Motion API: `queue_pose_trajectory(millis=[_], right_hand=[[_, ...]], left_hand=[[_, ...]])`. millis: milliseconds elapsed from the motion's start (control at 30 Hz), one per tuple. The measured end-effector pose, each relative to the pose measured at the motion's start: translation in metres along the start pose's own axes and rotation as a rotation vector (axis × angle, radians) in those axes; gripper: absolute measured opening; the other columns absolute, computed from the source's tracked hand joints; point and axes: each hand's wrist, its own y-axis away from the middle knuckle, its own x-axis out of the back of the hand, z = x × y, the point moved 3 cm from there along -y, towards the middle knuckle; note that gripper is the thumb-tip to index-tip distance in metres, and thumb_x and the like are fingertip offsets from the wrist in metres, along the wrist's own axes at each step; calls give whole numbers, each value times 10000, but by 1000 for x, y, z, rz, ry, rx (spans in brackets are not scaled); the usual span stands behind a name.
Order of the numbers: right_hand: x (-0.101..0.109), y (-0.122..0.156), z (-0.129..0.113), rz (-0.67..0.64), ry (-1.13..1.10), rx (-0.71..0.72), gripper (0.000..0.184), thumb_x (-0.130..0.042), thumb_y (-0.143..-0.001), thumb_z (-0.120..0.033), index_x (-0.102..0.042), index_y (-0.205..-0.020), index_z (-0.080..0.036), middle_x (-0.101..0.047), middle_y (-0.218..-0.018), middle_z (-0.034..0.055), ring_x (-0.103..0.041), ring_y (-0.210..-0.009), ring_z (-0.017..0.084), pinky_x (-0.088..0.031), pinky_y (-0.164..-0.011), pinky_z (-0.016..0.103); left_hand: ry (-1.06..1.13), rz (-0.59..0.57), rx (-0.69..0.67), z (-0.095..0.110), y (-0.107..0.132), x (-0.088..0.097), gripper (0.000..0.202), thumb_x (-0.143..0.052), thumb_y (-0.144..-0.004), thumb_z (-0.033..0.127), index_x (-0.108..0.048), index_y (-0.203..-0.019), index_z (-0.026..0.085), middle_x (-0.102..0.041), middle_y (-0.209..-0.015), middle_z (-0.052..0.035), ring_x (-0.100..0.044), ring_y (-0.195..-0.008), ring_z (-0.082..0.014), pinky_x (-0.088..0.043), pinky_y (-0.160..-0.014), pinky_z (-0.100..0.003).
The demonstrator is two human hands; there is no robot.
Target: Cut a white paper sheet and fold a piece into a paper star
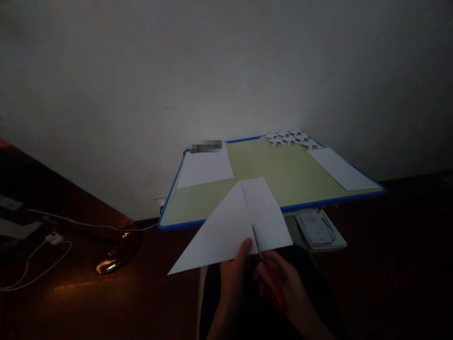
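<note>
Closest to the camera, the left hand (235, 274) is closed on the lower edge of the large white paper sheet folded into a triangle (233, 222), with the thumb pressing on top. Beside it, the right hand (286, 283) is wrapped around the metal scissors with red handles (268, 270). Their thin blades enter the paper from below, just beside the left thumb. The paper is held in the air in front of the table and touches only the hand and the blades.

The main danger, in my judgement, is this thumb: it is very near the blades, and the room is quite dark, so a cut could reach the skin. Also the paper has support on one side only, so the free long corner may bend or swing and the cut may go crooked or tear the fold.

Farther away stands the green table with a blue rim (276, 174). On it lie a flat white sheet on the left (205, 170), a narrow white sheet on the right (341, 167) and, at the far edge, a pile of small folded white paper pieces (292, 138)
</note>
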Motion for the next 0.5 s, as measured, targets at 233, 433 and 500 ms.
queue_pose_trajectory(millis=[233, 433, 500], right_hand=[[-3, 0, 1, 36, -60, 3, 528, -883, -753, -629, -734, -942, -159, -730, -746, 36, -616, -532, 115, -460, -491, 225], [-3, -1, 0, 81, -79, -23, 595, -923, -645, -672, -780, -891, -150, -734, -692, 47, -593, -496, 115, -436, -454, 221], [-3, -1, -2, 92, -77, -21, 601, -925, -637, -675, -794, -894, -148, -735, -687, 50, -586, -486, 114, -429, -445, 224]], left_hand=[[-87, 14, -43, 5, 2, -2, 505, -955, -629, 510, -726, -846, 116, -631, -579, -6, -516, -431, -113, -424, -421, -232], [-44, -14, -30, 2, 2, -2, 462, -954, -631, 494, -666, -702, 141, -546, -497, 21, -471, -395, -110, -374, -391, -231], [-58, 1, -27, 1, 1, 0, 459, -957, -624, 490, -669, -700, 141, -547, -495, 20, -482, -403, -116, -384, -396, -233]])
